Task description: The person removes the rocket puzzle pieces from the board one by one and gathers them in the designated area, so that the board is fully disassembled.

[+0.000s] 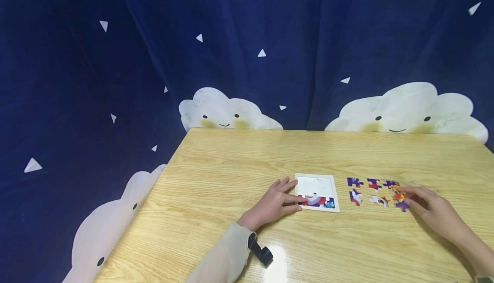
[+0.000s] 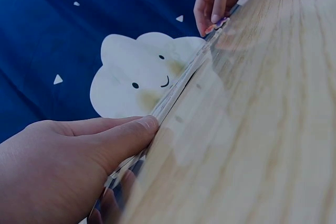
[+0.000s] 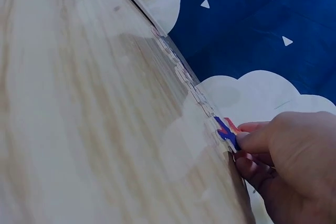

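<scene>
Before a navy curtain [image 1: 231, 13], the right hand [image 1: 436, 211] pinches a puzzle piece [image 3: 226, 133] at right on the table [image 1: 231, 158], loose pieces [image 1: 373, 183] separating it from the white tray [image 1: 315, 185], whose left edge the left hand [image 1: 275, 201] touches, fingers spread.

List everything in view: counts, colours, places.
Wood-grain tabletop: 1, light brown, foreground
Fabric backdrop: 1, navy, behind the tabletop
Triangle prints: over ten, white, across the backdrop
Cloud-shaped prints: 3, white, low on the backdrop
Square puzzle tray: 1, white, on the tabletop
Fitted jigsaw pieces: count unclear, multicoloured, along the tray's near side
Loose jigsaw pieces: at least six, multicoloured, right of the tray
Wrist strap: 1, black, left wrist
Fabric sleeve: 1 clear, beige, left forearm
Left hand: 1, bare, fingers on the tray's left edge
Right hand: 1, bare, fingers pinching a purple-and-orange piece
</scene>
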Demonstrator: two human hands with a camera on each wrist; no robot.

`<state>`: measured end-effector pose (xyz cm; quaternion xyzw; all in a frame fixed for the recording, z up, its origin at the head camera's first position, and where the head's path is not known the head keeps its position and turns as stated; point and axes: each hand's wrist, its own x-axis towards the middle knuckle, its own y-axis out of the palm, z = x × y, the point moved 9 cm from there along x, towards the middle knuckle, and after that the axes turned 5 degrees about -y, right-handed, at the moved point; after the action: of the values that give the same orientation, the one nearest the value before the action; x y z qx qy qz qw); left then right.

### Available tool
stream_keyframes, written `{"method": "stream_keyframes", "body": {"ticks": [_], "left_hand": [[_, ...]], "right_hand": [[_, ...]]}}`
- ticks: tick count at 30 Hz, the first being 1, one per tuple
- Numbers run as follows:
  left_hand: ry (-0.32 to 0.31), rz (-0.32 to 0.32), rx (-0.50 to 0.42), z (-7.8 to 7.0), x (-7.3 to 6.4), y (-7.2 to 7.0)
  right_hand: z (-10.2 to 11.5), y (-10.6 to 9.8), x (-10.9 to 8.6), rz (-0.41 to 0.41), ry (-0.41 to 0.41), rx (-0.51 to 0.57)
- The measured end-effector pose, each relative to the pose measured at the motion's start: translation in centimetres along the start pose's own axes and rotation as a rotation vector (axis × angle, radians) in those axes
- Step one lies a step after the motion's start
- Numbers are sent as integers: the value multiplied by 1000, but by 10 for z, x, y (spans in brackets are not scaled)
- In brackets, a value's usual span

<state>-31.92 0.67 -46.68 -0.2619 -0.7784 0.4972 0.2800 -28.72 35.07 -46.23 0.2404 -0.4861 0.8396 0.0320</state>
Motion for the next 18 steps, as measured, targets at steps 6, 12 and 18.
{"method": "stream_keyframes", "body": {"ticks": [6, 12, 18], "left_hand": [[3, -3, 14, 2, 0, 2], [4, 0, 12, 2, 0, 2], [11, -8, 18, 2, 0, 2]], "right_hand": [[-1, 4, -3, 16, 12, 18], [-1, 2, -4, -15, -15, 49], [0, 1, -2, -12, -31, 56]]}}
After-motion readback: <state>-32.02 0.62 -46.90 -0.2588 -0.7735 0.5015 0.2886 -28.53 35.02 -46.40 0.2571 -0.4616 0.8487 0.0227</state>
